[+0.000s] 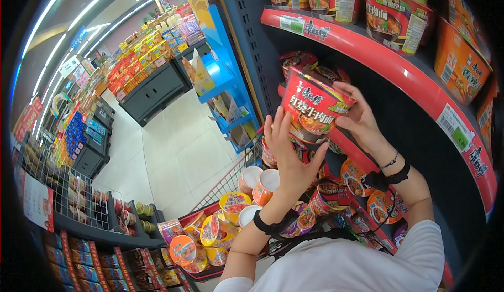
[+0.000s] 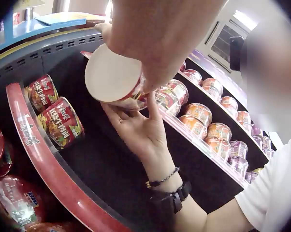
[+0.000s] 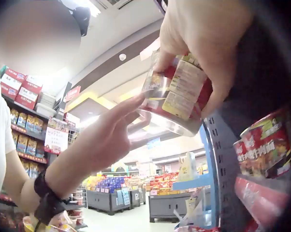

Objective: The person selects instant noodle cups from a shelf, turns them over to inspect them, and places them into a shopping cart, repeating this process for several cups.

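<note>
Near a cart point(image 1: 206, 208) of cups point(image 1: 214, 230), right hand point(image 1: 362, 116) grips red tub point(image 1: 313, 102), left hand point(image 1: 291, 167) open.

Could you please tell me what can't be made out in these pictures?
- Floor of the shopping cart: head view, covered by piled cups.
- Fine print on the held cup's label: right wrist view, too small and blurred.
- Tops of the upper-shelf cups: head view, cut off by the top edge.
- Small text on the price tag: head view, too small.
</note>
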Motion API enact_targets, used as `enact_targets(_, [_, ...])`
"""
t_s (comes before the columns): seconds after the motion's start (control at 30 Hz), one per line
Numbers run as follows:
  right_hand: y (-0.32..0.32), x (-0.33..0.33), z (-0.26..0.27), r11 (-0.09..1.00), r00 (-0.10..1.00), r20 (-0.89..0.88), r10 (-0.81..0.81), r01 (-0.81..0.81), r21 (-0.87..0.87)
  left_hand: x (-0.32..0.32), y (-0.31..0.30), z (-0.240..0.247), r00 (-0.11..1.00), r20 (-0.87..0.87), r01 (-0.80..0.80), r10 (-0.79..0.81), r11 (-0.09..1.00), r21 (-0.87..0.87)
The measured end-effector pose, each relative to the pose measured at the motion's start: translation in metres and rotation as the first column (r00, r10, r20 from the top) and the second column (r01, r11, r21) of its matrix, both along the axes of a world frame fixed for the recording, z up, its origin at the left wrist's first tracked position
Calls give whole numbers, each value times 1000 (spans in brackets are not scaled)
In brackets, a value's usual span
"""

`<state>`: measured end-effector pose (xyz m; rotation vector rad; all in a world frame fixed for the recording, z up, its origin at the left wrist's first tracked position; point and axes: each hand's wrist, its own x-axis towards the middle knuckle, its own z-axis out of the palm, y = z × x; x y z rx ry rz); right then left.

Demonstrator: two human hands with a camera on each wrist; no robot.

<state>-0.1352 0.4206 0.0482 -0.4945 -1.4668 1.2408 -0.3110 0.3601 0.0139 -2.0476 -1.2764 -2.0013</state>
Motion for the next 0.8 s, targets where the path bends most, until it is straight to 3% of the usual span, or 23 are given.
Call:
enact_targets(0.03, [5,4,1,984,991,83,-103,89,151,-2,1,3,990,-122,-68,66,998,-9])
enact_targets(0.1, [15,9,7,983,991,49,-127,119,138,-2,13,4,993,-104,-61,59,998,-18])
enact_targets(0.2, [33,15,17,911,897,236,-372,305,278,-4,43,-5,977,-209,1,-51,973,-231])
enact_targets(0.23, [44,18,17,910,896,242,-372,301,286,-5,55,-9,978,-201,2,-49,974,-226])
enact_targets(0.3, [73,19,12,871,841,270,-469,390,299,-7,76,-18,937,-345,-17,-55,979,-205])
enact_targets(0.37, [115,14,1,869,836,256,-485,427,249,-6,91,-27,940,-327,16,-98,970,-244])
enact_targets(0.43, [152,8,-1,814,754,321,-572,475,335,-4,104,-37,919,-367,40,-144,960,-278])
enact_targets(0.47, [163,5,0,810,753,317,-577,477,342,-1,110,-41,905,-388,59,-174,955,-290])
enact_targets(0.53, [177,-18,12,868,778,391,-492,473,151,8,117,-47,897,-407,60,-173,959,-276])
enact_targets(0.57, [182,-28,13,789,723,329,-608,504,351,11,120,-50,889,-425,58,-173,961,-270])
enact_targets(0.67, [201,-40,17,803,669,444,-596,503,319,16,122,-53,887,-416,77,-198,954,-291])
enact_targets(0.77, [224,-39,13,782,611,489,-622,448,434,17,122,-51,894,-405,77,-194,955,-288])
enact_targets(0.8, [233,-34,15,826,561,608,-562,410,386,16,121,-51,894,-405,75,-192,955,-288])
